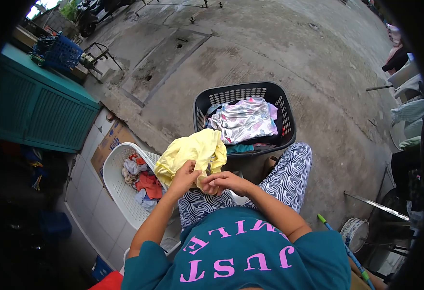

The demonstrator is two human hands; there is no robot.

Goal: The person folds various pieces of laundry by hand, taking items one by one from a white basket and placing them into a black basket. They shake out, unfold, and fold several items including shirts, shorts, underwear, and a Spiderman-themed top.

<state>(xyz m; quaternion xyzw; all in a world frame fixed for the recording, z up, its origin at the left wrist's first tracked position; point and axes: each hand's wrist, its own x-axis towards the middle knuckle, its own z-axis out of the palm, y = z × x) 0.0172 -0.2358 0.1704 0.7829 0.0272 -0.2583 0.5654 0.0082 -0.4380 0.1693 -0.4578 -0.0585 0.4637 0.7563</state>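
A yellow garment point(190, 150) lies spread over my lap, its far end reaching toward the dark basket. My left hand point(186, 175) pinches its near edge. Close beside it, my right hand point(224, 182) has its fingers closed on the same edge of the cloth. Just beyond my knees stands the black laundry basket point(291, 121), holding clothes with a white and pink patterned garment point(246, 121) on top. To the left, a white basket point(113, 179) holds several crumpled pieces, among them a red cloth point(149, 185).
A flattened cardboard piece point(110, 145) lies by the white basket on the tiles. Teal shutters point(38, 106) and a blue crate point(62, 50) are at the left. On the right are a white bucket point(355, 232), a green and blue pole point(345, 249) and hanging clothes point(407, 113).
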